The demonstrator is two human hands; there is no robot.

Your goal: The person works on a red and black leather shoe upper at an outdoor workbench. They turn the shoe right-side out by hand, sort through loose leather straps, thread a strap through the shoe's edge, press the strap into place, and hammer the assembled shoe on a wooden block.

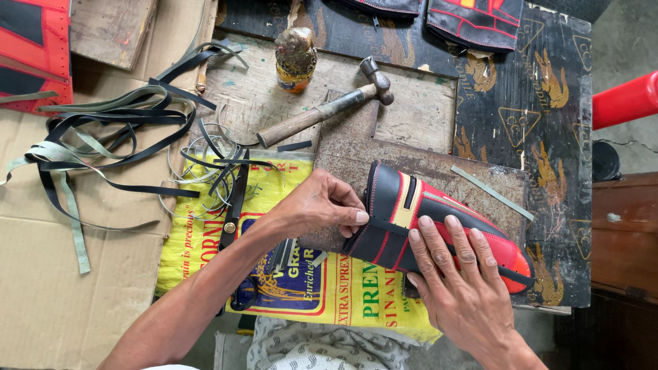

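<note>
**Head view: both my hands on the black-and-red leather piece**

Head view looks straight down on the rusty metal plate (356,154), and I place everything else from it. The black-and-red leather piece (418,219), with its yellow panel and red stitching, lies on the near part of that plate, its red tip pointing to the right. A thin black strip (387,226) crosses the piece near its black end.

My left hand (319,204) comes in from the left of the plate; its thumb and forefinger are pinched on the end of the black strip at the piece's left edge. My right hand (459,274) lies flat and open on the near side of the piece, fingers spread and pressing it down onto the plate, gripping nothing.

On the far left corner of the plate rests a hammer (329,109), its wooden handle slanting down to the left. Beyond it stands a small grimy tin (295,60). Left of the plate, a tangle of black and grey leather strips (116,137) sprawls over cardboard (48,288). Just near-left of the plate lies a yellow woven sack (301,288), with black scissors (235,205) on it. A pale loose strip (490,192) lies on the plate's right part.
</note>
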